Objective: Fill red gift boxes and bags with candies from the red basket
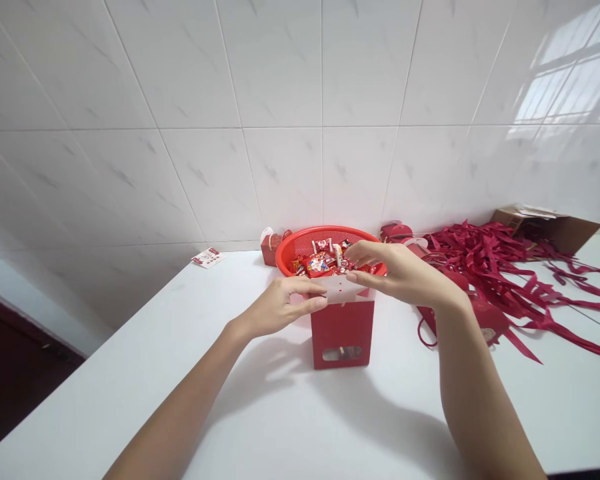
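Observation:
A red paper gift box stands upright on the table, a small cut-out window low on its front. Its white-lined top flap is raised. My left hand is at the flap's left edge, thumb and fingers stretched out with a gap between them; whether it touches the flap is hard to tell. Above the box's right top edge, my right hand has its thumb and fingers apart and holds nothing visible. Directly behind, a red plastic basket contains wrapped candies, partly hidden by the hand and flap.
Dark red ribbons spread over the right side, beside an open cardboard box. Several red gift boxes lie near them. A small red box is left of the basket; a printed card lies by the tiled wall.

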`<state>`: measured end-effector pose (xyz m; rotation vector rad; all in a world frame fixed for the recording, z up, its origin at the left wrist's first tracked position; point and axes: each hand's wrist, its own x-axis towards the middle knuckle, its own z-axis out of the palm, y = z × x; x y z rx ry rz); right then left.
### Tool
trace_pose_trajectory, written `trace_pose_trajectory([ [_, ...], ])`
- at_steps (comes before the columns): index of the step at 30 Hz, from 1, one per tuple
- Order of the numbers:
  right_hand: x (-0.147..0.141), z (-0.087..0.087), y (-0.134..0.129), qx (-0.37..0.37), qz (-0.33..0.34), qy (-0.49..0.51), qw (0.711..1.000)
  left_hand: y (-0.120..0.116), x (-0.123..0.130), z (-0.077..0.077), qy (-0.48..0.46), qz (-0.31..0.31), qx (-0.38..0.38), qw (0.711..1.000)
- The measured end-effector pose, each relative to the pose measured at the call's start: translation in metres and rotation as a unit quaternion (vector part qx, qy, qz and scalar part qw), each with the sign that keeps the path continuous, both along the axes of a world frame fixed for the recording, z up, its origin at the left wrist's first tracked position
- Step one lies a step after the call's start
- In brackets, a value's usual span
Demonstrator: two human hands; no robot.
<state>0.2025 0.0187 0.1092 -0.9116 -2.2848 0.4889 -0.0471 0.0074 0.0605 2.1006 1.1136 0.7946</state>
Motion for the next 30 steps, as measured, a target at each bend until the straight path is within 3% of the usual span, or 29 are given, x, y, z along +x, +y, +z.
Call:
trace_pose_trajectory([
  [4,0.006,-0.004,0.006,0.009,-0.050,-0.082,0.995,0.004,0.002,-0.006,0.015,-0.018,0.063,0.998],
  [9,0.008,-0.009,0.009,-0.023,-0.024,-0.130,0.991,0.015,0.003,-0.021,0.024,0.016,0.183,0.983],
  [14,0.006,-0.007,0.008,-0.046,-0.011,-0.138,0.989,0.024,0.004,-0.035,0.012,0.023,0.249,0.968],
  [19,0.004,-0.008,0.012,-0.047,-0.036,-0.141,0.988,0.023,0.008,-0.036,0.006,-0.003,0.269,0.963],
  [23,-0.003,-0.014,0.021,-0.038,-0.083,-0.187,0.978,0.023,0.008,-0.036,-0.021,-0.001,0.239,0.971],
  [30,-0.014,-0.024,0.030,-0.047,-0.035,-0.217,0.974,0.031,0.012,-0.050,-0.079,0.023,0.223,0.971],
])
